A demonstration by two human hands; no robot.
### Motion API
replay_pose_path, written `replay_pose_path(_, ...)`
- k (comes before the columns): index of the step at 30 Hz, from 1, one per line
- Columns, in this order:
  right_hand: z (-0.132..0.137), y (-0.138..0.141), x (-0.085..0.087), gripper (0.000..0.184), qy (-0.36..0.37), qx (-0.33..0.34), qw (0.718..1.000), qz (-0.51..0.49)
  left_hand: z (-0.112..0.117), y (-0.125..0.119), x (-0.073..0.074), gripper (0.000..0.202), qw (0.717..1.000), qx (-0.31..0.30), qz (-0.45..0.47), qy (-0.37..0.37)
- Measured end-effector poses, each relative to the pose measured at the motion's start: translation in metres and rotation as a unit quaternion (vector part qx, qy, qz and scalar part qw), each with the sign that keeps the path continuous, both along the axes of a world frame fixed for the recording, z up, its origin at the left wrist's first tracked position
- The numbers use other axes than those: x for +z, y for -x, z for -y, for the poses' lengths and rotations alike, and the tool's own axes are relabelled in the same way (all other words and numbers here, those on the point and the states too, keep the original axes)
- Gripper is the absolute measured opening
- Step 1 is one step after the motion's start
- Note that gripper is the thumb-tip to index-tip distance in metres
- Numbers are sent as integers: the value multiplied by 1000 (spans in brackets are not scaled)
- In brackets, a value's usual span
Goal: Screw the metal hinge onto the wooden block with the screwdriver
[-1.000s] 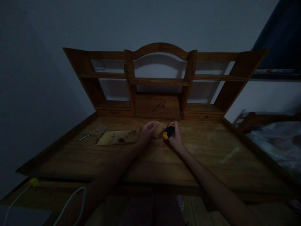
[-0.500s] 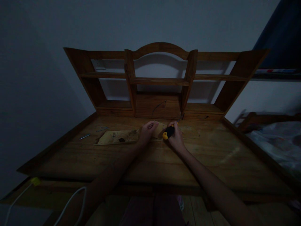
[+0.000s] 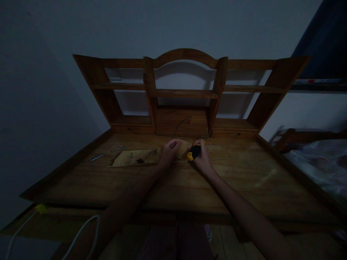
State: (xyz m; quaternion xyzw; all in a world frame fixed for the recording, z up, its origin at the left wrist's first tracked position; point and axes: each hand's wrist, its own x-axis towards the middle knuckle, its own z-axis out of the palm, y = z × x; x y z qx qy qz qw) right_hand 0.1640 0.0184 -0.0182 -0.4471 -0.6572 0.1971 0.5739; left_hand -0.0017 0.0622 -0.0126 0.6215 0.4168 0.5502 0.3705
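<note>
Right hand [image 3: 204, 159], just right of frame centre, is closed around one black-and-yellow tool [image 3: 194, 152], whose yellow butt points to the lower left. Left hand [image 3: 168, 151] sits just left of it with fingers curled on the board [image 3: 135, 157]; whether it grips or only presses is too dim to tell. One board lies on the desk [image 3: 173, 184], long axis left to right, running under both hands and mostly leftward. Past its left end lie a metal pin [image 3: 97, 157] and a second metal bit [image 3: 117, 148]. One shelf unit [image 3: 184, 94] stands behind.
</note>
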Motion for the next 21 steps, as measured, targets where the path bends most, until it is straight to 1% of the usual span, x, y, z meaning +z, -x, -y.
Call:
replay_pose_path(3,0,0,0,24,-3,11,1000,-7,-2,0,-2,30,1000,-1,8,1)
replay_pose_path(10,0,0,1,20,-4,-13,1000,7,1,-2,2,30,1000,-12,20,20)
replay_pose_path(15,0,0,1,19,-13,-25,1000,10,0,-2,0,33,999,-34,29,25)
replay_pose_path(21,0,0,1,20,-10,-15,1000,10,-2,-2,-1,31,1000,-15,14,3)
